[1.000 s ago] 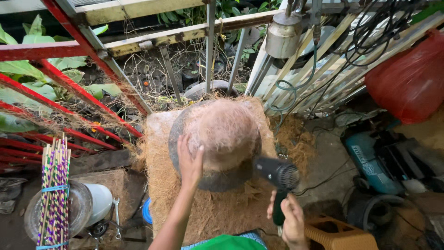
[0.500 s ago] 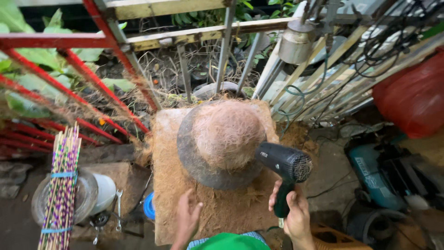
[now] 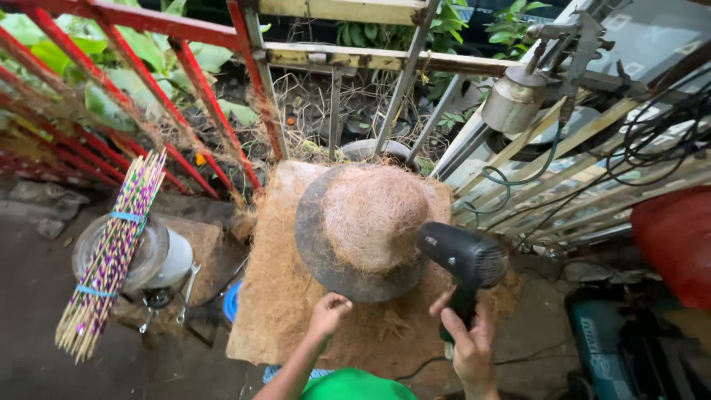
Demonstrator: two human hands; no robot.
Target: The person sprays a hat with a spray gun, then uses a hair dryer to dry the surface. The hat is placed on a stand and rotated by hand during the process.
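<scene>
A dome of pale coconut fibre (image 3: 374,215) sits on a round dark mould (image 3: 326,259), which rests on a board covered with brown fibre (image 3: 274,304). My right hand (image 3: 470,341) grips the handle of a black heat gun (image 3: 463,255) whose nozzle points at the dome's right side. Just below the mould's near rim, my left hand (image 3: 329,311) is curled into a loose fist, holding nothing that I can see.
A bundle of coloured sticks (image 3: 111,248) leans over a clear lidded container (image 3: 152,255) at the left. Red metal railing (image 3: 148,67) runs behind. A metal spray-gun cup (image 3: 515,100), hoses and cables hang at the right, above a teal power tool (image 3: 600,348) and a red sack (image 3: 678,241).
My left hand came off the fibre dome and drew back toward me, now below the mould. The heat gun stays aimed at the dome's right side.
</scene>
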